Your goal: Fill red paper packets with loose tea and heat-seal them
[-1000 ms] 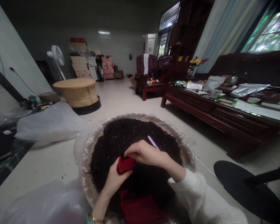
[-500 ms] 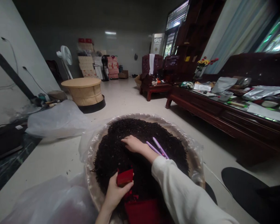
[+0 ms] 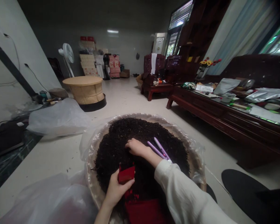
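Note:
A wide round basket [image 3: 91,183] lined with clear plastic holds a heap of dark dried tea leaves [image 3: 126,127]. My left hand [image 3: 116,188] grips a small red packet [image 3: 126,175] over the near part of the heap, its opening facing up and away. Above the middle of the leaves, my right hand [image 3: 136,147] is closed with the fingertips curled down; what lies between them is mostly hidden by the hand. Just right of that wrist, a purple hair straightener [image 3: 156,150] lies spread on the leaves. Red packaging [image 3: 144,211] rests at the near edge, with small red pieces beside it.
Plastic bags [image 3: 58,118] lie on the floor at left, with another large bag [image 3: 49,199] nearer. Beyond stand a round wooden-topped drum table [image 3: 84,81] and a white fan [image 3: 67,53]. A long dark wooden table [image 3: 205,107] with clutter runs along the right.
My right hand has drawn slightly right and back, its fingers more curled now. My left hand still holds the red packet, nearly in place. The whole view has shifted a little.

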The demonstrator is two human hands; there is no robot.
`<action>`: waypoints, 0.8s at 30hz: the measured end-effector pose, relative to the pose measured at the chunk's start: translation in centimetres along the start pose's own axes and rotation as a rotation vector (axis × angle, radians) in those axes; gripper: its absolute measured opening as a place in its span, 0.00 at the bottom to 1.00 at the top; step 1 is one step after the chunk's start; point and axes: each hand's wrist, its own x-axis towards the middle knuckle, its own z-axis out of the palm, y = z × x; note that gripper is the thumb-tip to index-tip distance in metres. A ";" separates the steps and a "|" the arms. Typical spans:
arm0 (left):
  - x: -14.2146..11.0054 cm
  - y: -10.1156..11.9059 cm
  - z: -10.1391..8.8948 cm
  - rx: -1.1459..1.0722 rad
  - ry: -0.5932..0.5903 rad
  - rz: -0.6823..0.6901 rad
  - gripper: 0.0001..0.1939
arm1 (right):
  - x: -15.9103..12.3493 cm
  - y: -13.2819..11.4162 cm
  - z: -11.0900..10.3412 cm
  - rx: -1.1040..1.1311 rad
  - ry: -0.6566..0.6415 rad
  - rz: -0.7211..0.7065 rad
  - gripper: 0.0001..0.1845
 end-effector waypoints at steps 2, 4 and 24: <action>0.0 0.2 -0.3 0.029 0.004 -0.001 0.18 | -0.2 -0.1 -0.2 0.059 0.023 -0.027 0.17; 0.0 0.3 -0.6 0.057 0.024 -0.002 0.18 | -0.9 0.1 -0.8 0.115 0.057 -0.038 0.16; 4.3 4.3 1.3 0.130 -0.025 0.060 0.18 | -7.2 -0.7 -8.0 0.551 0.321 -0.006 0.14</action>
